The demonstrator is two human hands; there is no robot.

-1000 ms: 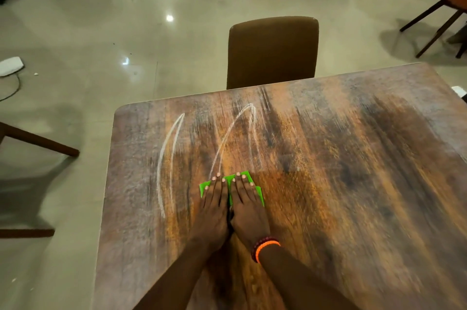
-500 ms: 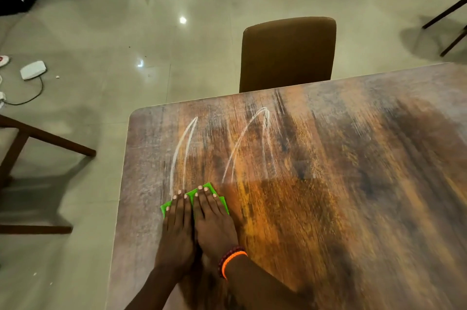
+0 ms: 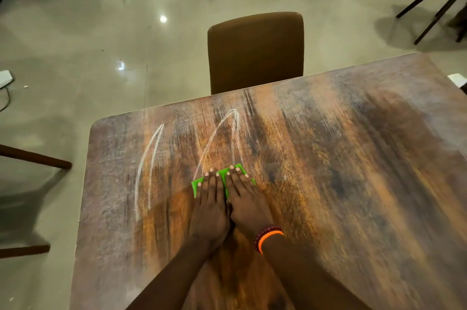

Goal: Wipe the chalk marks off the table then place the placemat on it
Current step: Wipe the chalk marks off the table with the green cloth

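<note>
Fingers (image 3: 211, 183) of both our hands lie straight and close together, pressed flat on a bright green folded cloth (image 3: 222, 176) in the head view, our only view. Our left hand (image 3: 209, 211) and right hand (image 3: 249, 206) sit side by side, touching along their inner edges, palms down. Only the cloth's edges and a strip between the two hands show. An orange and dark red beaded wristband (image 3: 268, 237) circles our right wrist.

We take the brown padded chair (image 3: 255, 51) at the far edge of the wooden table (image 3: 353, 183) as our landmark. The cloth rests on the tabletop nearer to us than that chair and slightly to its left. White chalk marks (image 3: 149, 170) run as long thin arcs on the table, left of the chair and on our side of it: one narrow loop well left of the cloth, and a second arch (image 3: 222, 127) whose near ends meet the cloth at our fingertips.

Far right of the chair, dark legs of another chair (image 3: 434, 3) stand on the glossy pale floor (image 3: 101, 44). We cannot find a placemat anywhere.
</note>
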